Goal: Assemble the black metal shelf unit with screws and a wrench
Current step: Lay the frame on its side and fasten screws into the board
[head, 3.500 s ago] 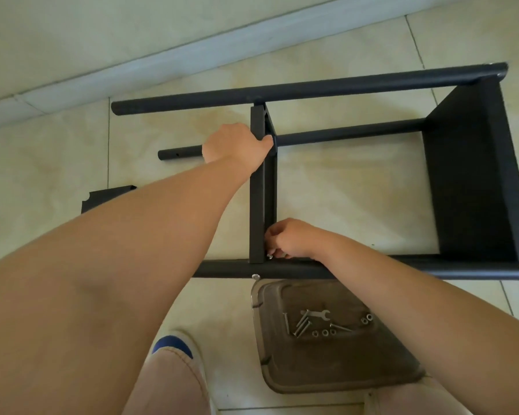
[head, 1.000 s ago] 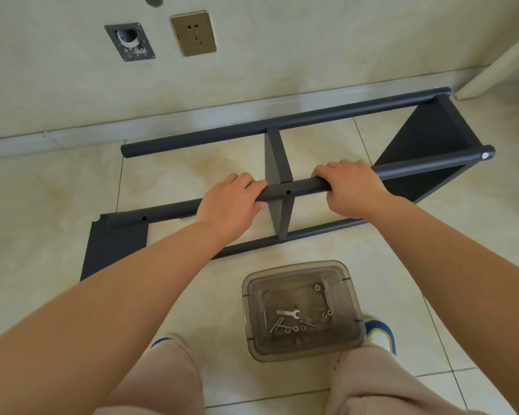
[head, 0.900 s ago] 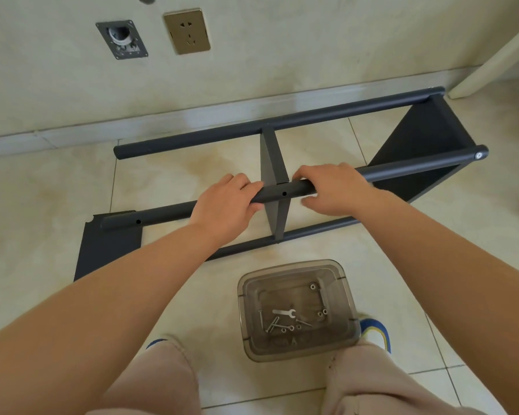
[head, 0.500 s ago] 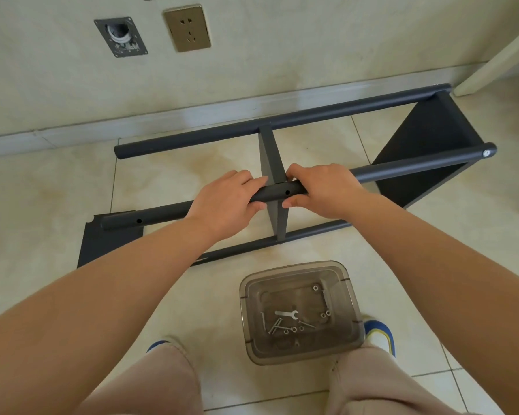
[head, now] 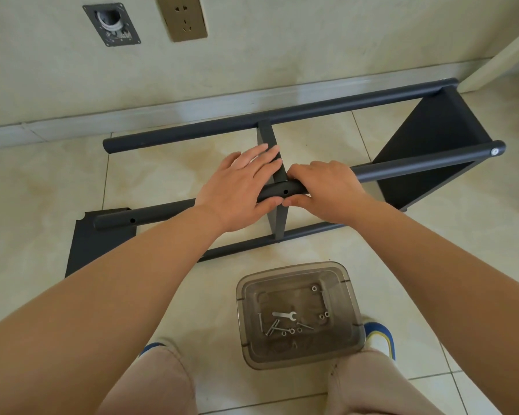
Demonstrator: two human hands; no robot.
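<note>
1. Black round metal tube (head: 402, 167), the near upper rail of the shelf frame, sits under both hands at the centre of the view; the right hand (head: 327, 190) curls over it from above with its thumb tucked below, gripping it just to the 3 o'clock side of a small screw hole (head: 285, 192)
2. Left hand (head: 237, 190) lies over the same tube at the 9 o'clock side of that hole, fingers fairly straight and spread, reaching onto the thin black upright divider panel (head: 277, 217); its thumb runs along the underside of the tube, and its tip almost meets the right thumb
3. Black metal shelf unit (head: 426, 151) lies on its side on the pale floor tiles (head: 162, 163), its solid black end panel at 2 o'clock and a far rail running toward 10 o'clock along the skirting
4. A separate flat black panel (head: 99, 235) lies on the floor at 9 o'clock, under the tube's free end
5. A smoky transparent plastic tub (head: 351, 298) stands at 6 o'clock between the person's knees, well apart from the frame, holding a small silver flat wrench (head: 284, 315), several loose silver screws (head: 272, 328) and some nuts
6. A brass-coloured wall socket (head: 182, 18) and an open wall box (head: 111, 23) sit at 11 o'clock
</note>
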